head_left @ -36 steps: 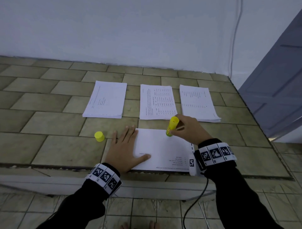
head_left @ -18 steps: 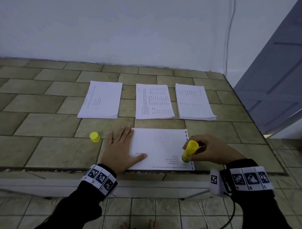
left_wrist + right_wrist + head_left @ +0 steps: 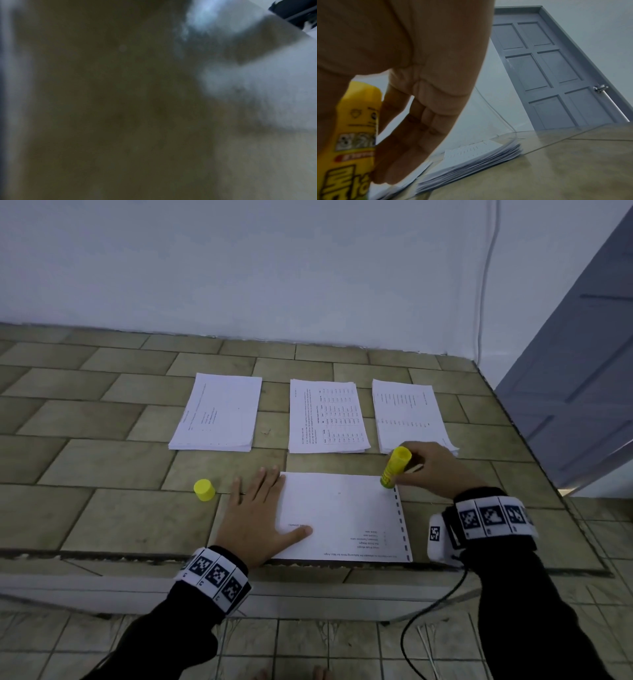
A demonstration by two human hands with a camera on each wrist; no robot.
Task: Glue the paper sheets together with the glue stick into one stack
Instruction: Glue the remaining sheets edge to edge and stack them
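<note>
Your glue stick (image 3: pixel 394 467) stands tilted, tip down, on the far right corner of the near sheet (image 3: pixel 342 515), the one lying at the front edge of the tiled counter (image 3: pixel 102 460). Your right hand (image 3: pixel 435 470) grips the yellow tube, fingers curled round its upper half; in the right wrist view those fingers (image 3: pixel 412 135) lie pressed together against the label. Your left hand (image 3: pixel 260 518) lies flat over the sheet's left edge, fingers straight and slightly spread, thumb out on the paper, pinning it down. The left wrist view is too blurred to add anything.

You look to be in the gluing step, with the tip at the head of the right-hand margin beside the row of dark marks (image 3: pixel 400 522). Whether glue already lies on the paper cannot be told from here.

The next move probably calls for steady, light drags along the edges while your left hand keeps the sheet from sliding. Then you need a free hand to take a sheet from one of the three piles behind: left pile (image 3: pixel 217 412), middle pile (image 3: pixel 327 417), right pile (image 3: pixel 411 414), this last just beyond your knuckles. Lay it square on the glued sheet and press.

The yellow cap (image 3: pixel 204 490) stands on the counter just left of your left hand, within reach for closing the stick.
</note>
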